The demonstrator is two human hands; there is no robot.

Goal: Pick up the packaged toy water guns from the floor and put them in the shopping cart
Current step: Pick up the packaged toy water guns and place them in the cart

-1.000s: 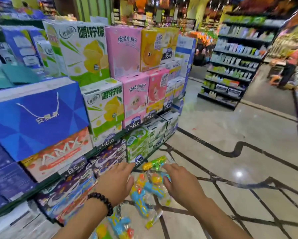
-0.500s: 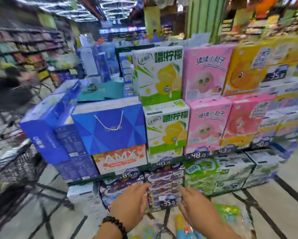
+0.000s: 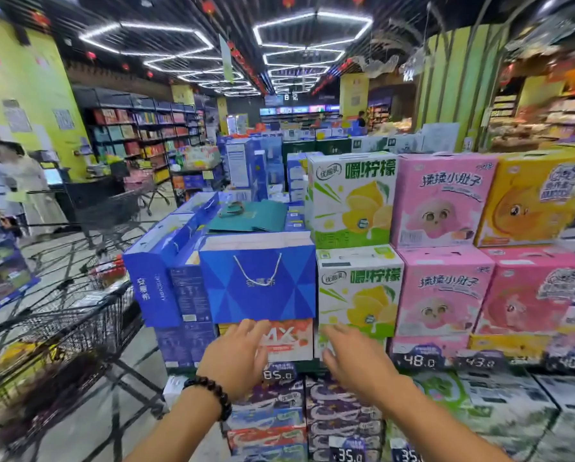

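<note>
Two hands reach forward side by side before a stacked shelf display: the left hand (image 3: pixel 237 356), with a dark bead bracelet (image 3: pixel 212 393) on its wrist, and the right hand (image 3: pixel 352 358) both have their fingers spread and fairly straight, and neither holds anything. No packaged toy water guns show anywhere in this view, so where they lie cannot be told, while the black wire shopping cart (image 3: pixel 79 325) stands low at the left, beside the blue gift bag (image 3: pixel 259 278) and well left of the green-and-white lemon cartons (image 3: pixel 354 198) and pink cartons (image 3: pixel 441 201).
</note>
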